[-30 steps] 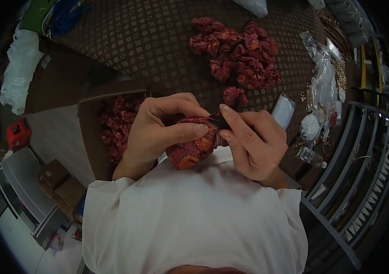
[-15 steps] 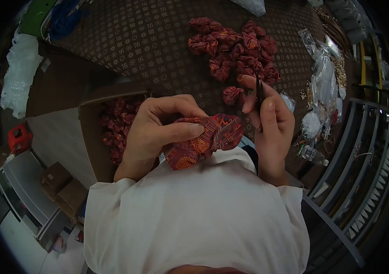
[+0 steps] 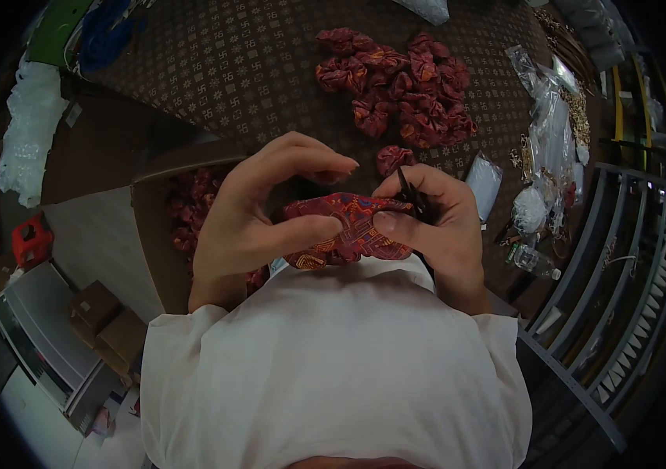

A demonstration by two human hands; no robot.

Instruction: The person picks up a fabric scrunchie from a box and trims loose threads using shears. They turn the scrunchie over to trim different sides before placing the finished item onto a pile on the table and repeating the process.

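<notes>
Close in front of the white-shirted chest, a red patterned fabric piece [image 3: 348, 230], folded and gathered, lies between both hands, long axis running left to right, slightly tilted, one end at each hand. Left hand [image 3: 258, 215]: thumb pressed to the cloth's lower left edge, other fingers arched wide above it, tips clear of the fabric. Right hand [image 3: 438, 227]: thumb and forefinger pinch the cloth's right end; same hand also carries a thin dark tool [image 3: 409, 191], probably small scissors, pointing up and away. Both hands equally near. Beyond, on the brown patterned tablecloth [image 3: 254, 70], a heap of finished red fabric scrunchies [image 3: 399, 86]; one stray scrunchie [image 3: 391, 159] just above the right fingers.
</notes>
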